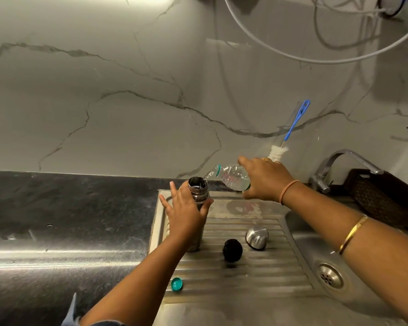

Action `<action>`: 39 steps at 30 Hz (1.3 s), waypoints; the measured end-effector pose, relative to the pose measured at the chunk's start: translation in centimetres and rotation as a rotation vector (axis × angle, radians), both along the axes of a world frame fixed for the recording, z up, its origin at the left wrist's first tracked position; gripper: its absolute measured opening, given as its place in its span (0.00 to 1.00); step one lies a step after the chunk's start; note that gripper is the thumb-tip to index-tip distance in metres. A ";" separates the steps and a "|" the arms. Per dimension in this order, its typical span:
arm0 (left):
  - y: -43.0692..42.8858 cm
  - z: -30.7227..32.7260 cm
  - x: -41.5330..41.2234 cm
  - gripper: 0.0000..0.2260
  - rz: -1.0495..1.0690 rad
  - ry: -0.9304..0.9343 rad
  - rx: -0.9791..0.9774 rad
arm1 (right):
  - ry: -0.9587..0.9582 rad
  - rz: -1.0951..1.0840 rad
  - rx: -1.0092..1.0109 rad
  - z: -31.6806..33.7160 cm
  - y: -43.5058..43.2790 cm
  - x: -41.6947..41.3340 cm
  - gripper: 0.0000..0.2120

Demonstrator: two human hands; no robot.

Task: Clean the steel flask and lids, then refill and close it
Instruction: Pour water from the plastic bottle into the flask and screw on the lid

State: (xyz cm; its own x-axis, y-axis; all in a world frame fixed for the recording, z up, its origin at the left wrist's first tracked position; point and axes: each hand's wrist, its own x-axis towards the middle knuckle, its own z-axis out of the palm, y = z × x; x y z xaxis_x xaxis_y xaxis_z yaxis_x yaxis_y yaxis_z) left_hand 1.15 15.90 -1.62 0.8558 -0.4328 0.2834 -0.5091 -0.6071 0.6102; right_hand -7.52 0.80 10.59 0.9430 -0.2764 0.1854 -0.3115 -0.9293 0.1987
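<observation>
Steel flask [199, 191] rigid, likely slick, heavy once full; left grip [186, 215] wraps its body. Right grip [266, 180] holds soft bottle [233, 177].

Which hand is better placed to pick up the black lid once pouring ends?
Probably the right hand. The black lid lies on the drainboard right of the flask, below the right arm, while the left hand holds the flask. It must first set down the bottle.

Dim warm light from above; glare streak on dark countertop [57, 252]; wide-angle bending at edges; slightly soft.
</observation>
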 end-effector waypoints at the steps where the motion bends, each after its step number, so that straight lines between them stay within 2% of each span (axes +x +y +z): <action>1: 0.0 0.0 0.0 0.34 -0.001 0.000 -0.003 | 0.004 -0.001 -0.005 0.0 0.0 0.0 0.34; 39: 0.4 -0.2 0.4 0.32 0.020 0.004 -0.092 | 0.034 -0.011 -0.164 3.1 -0.3 0.2 0.33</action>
State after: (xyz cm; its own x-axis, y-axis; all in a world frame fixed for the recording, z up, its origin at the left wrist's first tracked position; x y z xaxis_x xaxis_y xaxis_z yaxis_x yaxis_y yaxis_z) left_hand 1.53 16.34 -1.81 0.8653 -0.3881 0.3171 -0.4946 -0.5587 0.6658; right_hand -7.33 0.55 13.72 0.9465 -0.2554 0.1970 -0.3120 -0.8799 0.3584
